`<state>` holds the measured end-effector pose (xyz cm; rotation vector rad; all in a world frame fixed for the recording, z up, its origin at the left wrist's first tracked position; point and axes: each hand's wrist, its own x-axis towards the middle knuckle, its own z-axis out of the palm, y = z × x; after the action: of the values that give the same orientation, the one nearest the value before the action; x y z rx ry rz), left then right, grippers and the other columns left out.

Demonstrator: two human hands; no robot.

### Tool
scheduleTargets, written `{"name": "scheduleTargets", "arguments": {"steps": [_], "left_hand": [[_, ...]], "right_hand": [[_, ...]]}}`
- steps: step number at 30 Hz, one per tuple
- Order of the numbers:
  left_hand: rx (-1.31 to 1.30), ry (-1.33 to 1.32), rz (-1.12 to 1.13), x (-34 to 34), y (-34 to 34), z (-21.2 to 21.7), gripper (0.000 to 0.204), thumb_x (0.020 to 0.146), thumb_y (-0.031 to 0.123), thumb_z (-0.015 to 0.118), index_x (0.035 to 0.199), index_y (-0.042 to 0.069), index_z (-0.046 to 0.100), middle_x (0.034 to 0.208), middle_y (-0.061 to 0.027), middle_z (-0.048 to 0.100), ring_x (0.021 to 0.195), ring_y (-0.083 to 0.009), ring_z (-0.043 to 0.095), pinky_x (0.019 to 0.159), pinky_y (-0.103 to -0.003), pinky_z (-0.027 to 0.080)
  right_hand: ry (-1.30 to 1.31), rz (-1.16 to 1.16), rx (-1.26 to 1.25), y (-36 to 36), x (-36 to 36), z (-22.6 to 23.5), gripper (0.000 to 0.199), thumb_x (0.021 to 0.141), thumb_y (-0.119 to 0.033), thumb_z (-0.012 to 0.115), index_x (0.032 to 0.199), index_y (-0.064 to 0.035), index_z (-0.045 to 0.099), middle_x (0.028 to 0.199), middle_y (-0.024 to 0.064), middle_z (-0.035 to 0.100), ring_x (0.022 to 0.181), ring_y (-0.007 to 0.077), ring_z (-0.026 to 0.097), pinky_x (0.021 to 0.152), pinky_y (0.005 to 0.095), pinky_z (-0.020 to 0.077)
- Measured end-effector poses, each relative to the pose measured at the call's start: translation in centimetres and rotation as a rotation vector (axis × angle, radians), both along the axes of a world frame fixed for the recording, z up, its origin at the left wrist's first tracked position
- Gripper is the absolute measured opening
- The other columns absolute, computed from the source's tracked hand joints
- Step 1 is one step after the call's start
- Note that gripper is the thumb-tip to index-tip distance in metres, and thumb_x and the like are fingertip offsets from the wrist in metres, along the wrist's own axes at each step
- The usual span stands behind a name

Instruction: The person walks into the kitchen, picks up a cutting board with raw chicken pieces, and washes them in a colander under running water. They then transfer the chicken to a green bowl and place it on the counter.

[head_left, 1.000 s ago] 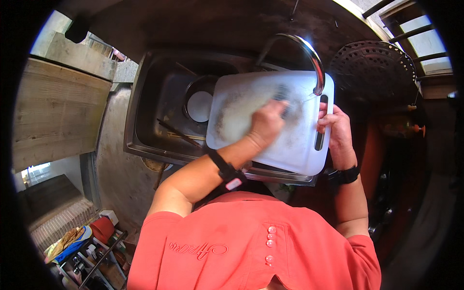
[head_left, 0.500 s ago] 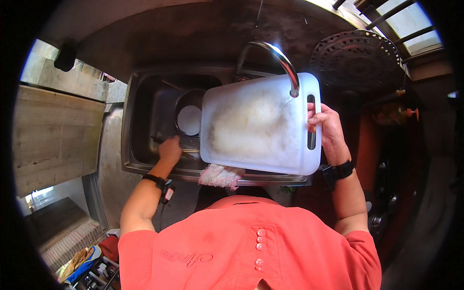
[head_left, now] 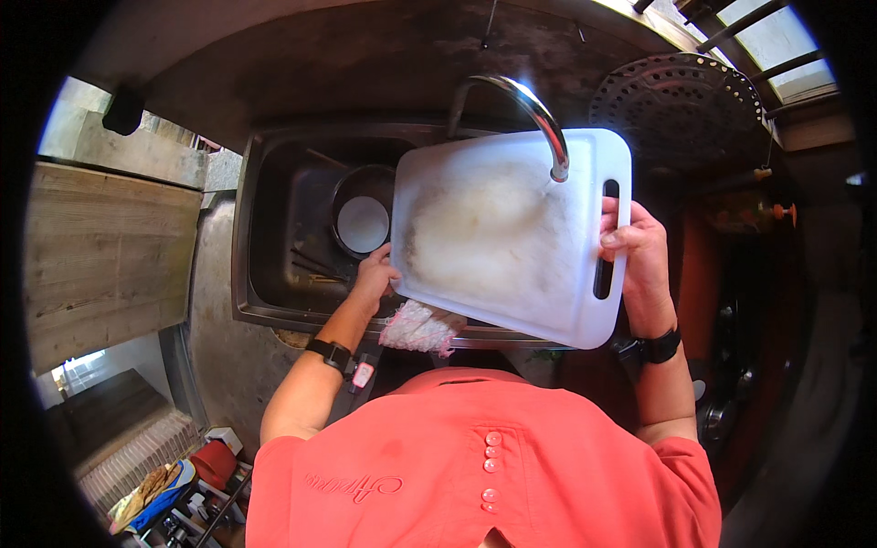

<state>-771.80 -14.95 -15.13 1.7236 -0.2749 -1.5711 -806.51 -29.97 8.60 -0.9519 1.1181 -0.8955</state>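
A white plastic cutting board (head_left: 493, 228), stained brownish in its middle, is held tilted over the right part of the metal sink (head_left: 239, 265). My right hand (head_left: 635, 251) grips it at the handle slot, with fingers through the opening. At the board's left edge, my left hand (head_left: 373, 277) is closed on the rim near the lower corner; some of its fingers are hidden behind the board. The chrome faucet (head_left: 539, 110) arches over the board, its spout just above the surface. Whether water runs is hard to tell.
In the left basin stands a dark round pot (head_left: 342, 196) with a white bowl (head_left: 363, 225) inside. Several chopsticks (head_left: 315, 269) lie nearby. A white and pink mesh cloth (head_left: 420, 329) drapes over the sink's front edge. A perforated metal disc (head_left: 676, 110) leans at the back right.
My left hand has left the sticks in the basin and moved right to the cutting board's edge. The board has shifted slightly right and tilted, its lower right corner nearer me.
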Motion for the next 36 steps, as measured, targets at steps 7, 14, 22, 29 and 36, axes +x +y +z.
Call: {"name": "scheduleTargets", "arguments": {"steps": [7,14,22,29,36], "left_hand": [[-0.036,0.136,0.224,0.2,-0.6,3.4,0.058,0.071,0.006,0.059,0.128,0.009,0.059,0.104,-0.0060,0.065,0.096,-0.0231,0.059,0.082,-0.053,0.044],[-0.050,0.027,0.303,2.0,-1.1,5.6,0.056,0.073,0.006,0.061,0.129,0.006,0.056,0.109,-0.0086,0.065,0.100,-0.0257,0.060,0.084,-0.059,0.042],[-0.110,-0.070,0.357,3.0,-0.2,7.2,0.053,0.075,0.008,0.064,0.128,0.004,0.059,0.094,-0.0083,0.068,0.075,-0.0188,0.065,0.060,-0.035,0.052],[-0.147,-0.089,0.383,5.3,1.7,8.6,0.051,0.074,0.004,0.065,0.125,-0.001,0.061,0.094,-0.0115,0.067,0.081,-0.0222,0.065,0.072,-0.031,0.051],[-0.354,0.357,0.639,11.0,6.2,9.5,0.036,0.083,0.014,0.064,0.116,-0.001,0.060,0.106,-0.0128,0.063,0.098,-0.0262,0.062,0.089,-0.040,0.049]], "right_hand": [[-0.083,0.047,-0.079,-1.3,-3.6,-2.4,0.043,0.067,0.002,0.062,0.110,0.0044,0.064,0.081,0.0076,0.067,0.061,0.0111,0.060,0.059,0.0210,0.0500],[-0.127,0.028,-0.041,-1.9,-3.6,-5.6,0.044,0.066,0.002,0.070,0.110,0.0050,0.065,0.082,0.0073,0.068,0.065,0.0111,0.063,0.065,0.0238,0.0546],[-0.185,0.003,0.068,-1.0,-2.4,-6.2,0.040,0.070,0.007,0.067,0.110,0.0063,0.064,0.078,0.0075,0.067,0.063,0.0120,0.062,0.060,0.0221,0.0510],[-0.141,-0.006,0.122,2.2,-1.4,-4.2,0.035,0.066,0.006,0.061,0.101,0.0040,0.061,0.071,0.0067,0.065,0.058,0.0130,0.059,0.057,0.0230,0.0492],[-0.328,0.048,0.383,8.3,3.4,-1.7,0.025,0.068,0.002,0.058,0.093,-0.0006,0.059,0.066,0.0050,0.062,0.057,0.0160,0.062,0.060,0.0283,0.0557]]}}
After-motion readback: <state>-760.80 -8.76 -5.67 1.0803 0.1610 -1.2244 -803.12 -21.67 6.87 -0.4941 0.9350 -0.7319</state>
